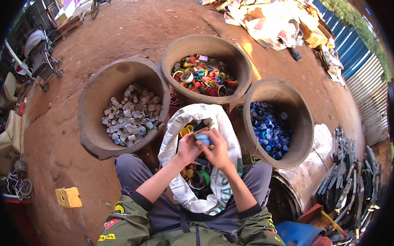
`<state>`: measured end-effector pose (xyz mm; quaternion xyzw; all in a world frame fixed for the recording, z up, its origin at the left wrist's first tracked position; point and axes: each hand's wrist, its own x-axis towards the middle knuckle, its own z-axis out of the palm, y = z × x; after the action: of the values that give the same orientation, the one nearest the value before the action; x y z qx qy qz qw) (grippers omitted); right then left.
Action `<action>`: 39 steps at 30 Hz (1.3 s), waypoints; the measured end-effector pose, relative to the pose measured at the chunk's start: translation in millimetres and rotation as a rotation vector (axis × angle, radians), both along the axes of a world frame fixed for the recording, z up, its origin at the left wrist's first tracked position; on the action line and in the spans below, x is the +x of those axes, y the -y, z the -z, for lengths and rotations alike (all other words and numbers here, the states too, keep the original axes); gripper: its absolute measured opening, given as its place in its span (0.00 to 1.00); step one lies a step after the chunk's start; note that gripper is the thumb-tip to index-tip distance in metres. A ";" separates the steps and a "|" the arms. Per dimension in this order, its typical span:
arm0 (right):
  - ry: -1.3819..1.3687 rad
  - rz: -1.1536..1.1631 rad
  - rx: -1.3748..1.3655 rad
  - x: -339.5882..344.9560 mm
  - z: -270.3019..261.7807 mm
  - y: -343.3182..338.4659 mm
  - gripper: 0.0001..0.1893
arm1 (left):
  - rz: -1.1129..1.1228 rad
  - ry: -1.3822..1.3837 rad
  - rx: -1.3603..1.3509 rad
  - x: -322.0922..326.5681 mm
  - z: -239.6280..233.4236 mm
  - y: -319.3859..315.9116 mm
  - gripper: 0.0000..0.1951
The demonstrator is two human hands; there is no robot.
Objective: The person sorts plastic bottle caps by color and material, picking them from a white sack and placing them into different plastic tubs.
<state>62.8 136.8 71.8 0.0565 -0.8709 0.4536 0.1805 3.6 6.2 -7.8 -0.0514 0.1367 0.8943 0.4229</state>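
A white woven plastic sack (170, 150) with a rolled rim stands between my knees, holding mixed plastic caps and lids. Over its opening, my left hand (188, 147) and my right hand (217, 148) meet around a light blue plastic cap (204, 139). The right fingers are on the blue cap; the left hand cups beside it, with something green at its fingertips. Beyond the sack stand three large tubs: white and clear caps fill the bottom of the left tub (95, 94), multicoloured caps the middle tub (205, 41), blue caps the right tub (280, 87).
A yellow block (68, 197) lies on the dirt floor at left. A stroller (40, 53) stands at upper left. Sheeting and sacks (271, 19) are heaped at upper right. Dark strips (345, 183) and a blue plastic container (298, 233) lie at lower right.
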 end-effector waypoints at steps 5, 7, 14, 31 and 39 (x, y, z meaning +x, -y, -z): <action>0.109 0.160 -1.617 0.6 3.4 -74.6 0.13 | 0.009 0.018 0.084 -0.5 -3.4 -5.6 0.27; 0.001 0.091 -1.862 6.5 10.4 -118.3 0.15 | 0.005 0.008 0.122 -0.2 -3.6 -5.8 0.27; -0.316 0.714 -1.691 47.7 17.8 -207.8 0.26 | -0.017 -0.005 0.057 2.0 -17.2 -8.5 0.27; 0.502 0.258 -1.055 8.4 30.0 -45.7 0.19 | 0.011 -0.016 0.132 -10.0 -25.5 -0.7 0.29; 0.536 0.129 -0.670 0.2 55.4 -31.9 0.18 | -0.167 -0.021 0.238 -163.5 -56.6 -59.1 0.27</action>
<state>63.0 168.7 16.4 -0.1796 -0.6933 0.6977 -0.0159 -159.9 65.3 48.8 -0.0025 0.0292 0.9368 0.3486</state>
